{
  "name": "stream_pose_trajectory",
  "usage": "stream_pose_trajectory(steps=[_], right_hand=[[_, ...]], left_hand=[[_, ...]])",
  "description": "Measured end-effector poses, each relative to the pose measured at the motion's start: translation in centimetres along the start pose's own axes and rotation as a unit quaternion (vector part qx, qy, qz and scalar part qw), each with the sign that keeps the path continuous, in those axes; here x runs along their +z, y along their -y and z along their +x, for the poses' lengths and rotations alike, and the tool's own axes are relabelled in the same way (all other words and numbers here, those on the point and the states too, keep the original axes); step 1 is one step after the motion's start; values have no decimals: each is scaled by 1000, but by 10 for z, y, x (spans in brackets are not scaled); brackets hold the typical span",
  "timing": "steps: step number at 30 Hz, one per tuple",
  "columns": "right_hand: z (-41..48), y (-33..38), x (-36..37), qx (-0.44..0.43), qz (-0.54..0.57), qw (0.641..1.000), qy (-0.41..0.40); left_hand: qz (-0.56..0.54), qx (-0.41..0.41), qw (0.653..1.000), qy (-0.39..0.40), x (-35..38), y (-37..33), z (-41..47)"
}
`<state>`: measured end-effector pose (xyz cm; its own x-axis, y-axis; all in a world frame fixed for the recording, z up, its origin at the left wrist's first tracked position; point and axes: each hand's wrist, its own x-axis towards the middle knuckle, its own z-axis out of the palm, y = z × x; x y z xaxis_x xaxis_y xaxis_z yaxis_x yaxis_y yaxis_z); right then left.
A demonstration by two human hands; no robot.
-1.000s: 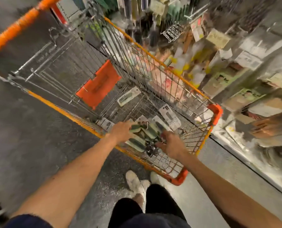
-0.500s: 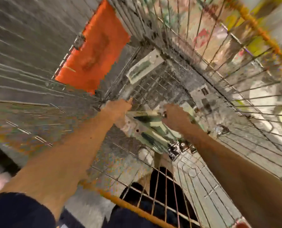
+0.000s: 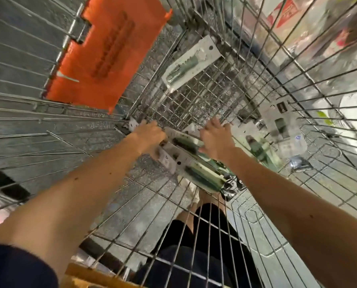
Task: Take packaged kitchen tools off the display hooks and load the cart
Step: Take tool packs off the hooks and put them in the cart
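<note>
Both my arms reach deep into the wire cart (image 3: 194,104). A stack of packaged kitchen tools (image 3: 186,161), white cards with green-handled tools, lies low on the cart floor between my hands. My left hand (image 3: 150,134) grips the stack's left end with curled fingers. My right hand (image 3: 217,140) rests on the stack's right side, its fingers stretched forward. One more packaged tool (image 3: 191,63) lies at the cart's far end. Other packages (image 3: 281,125) lie against the right wall.
The orange seat flap (image 3: 111,48) hangs on the cart's far left wall. Wire walls close in on all sides. My legs in dark shorts (image 3: 194,256) show through the near wall, over grey floor tiles. Blurred shelf goods (image 3: 298,28) show beyond the right wall.
My head has leaned down into the cart. Both hands have carried the stack from rim height down to the floor. My right hand's fingers have straightened on the stack.
</note>
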<state>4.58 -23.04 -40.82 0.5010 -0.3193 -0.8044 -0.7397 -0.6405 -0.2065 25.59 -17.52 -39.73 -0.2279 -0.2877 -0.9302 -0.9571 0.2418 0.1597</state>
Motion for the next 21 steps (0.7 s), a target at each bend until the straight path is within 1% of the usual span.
stream_pose_trajectory(steps=[2,3,7,10,13,14,17,19,21], right_hand=[[-3,-2,-3,-1,-10,1000,15],[-4,-5,-5,6,-6,1000,21],[-8,-17,-10,42,101,994,22],[-11,-24,-11,61,157,986,-11],[-15,-31,-14,80,212,974,-27],[-17,-33,-15,77,214,973,-34],[-30,-40,-22,60,168,983,-45],[-40,-43,-26,60,180,980,-63],[-50,-44,-29,64,212,970,-103]], left_hand=[[-15,3,1000,9,2,-3,0],[-38,1,999,0,4,-4,1],[-200,-22,979,-16,4,-11,1],[-258,-25,965,-30,-2,-19,0],[-244,-9,968,-57,-10,-28,-5],[-230,-4,971,-65,-14,-30,-10],[-207,25,975,-73,-27,-35,-24],[-199,47,976,-76,-33,-40,-35],[-196,58,976,-70,-39,-46,-44]])
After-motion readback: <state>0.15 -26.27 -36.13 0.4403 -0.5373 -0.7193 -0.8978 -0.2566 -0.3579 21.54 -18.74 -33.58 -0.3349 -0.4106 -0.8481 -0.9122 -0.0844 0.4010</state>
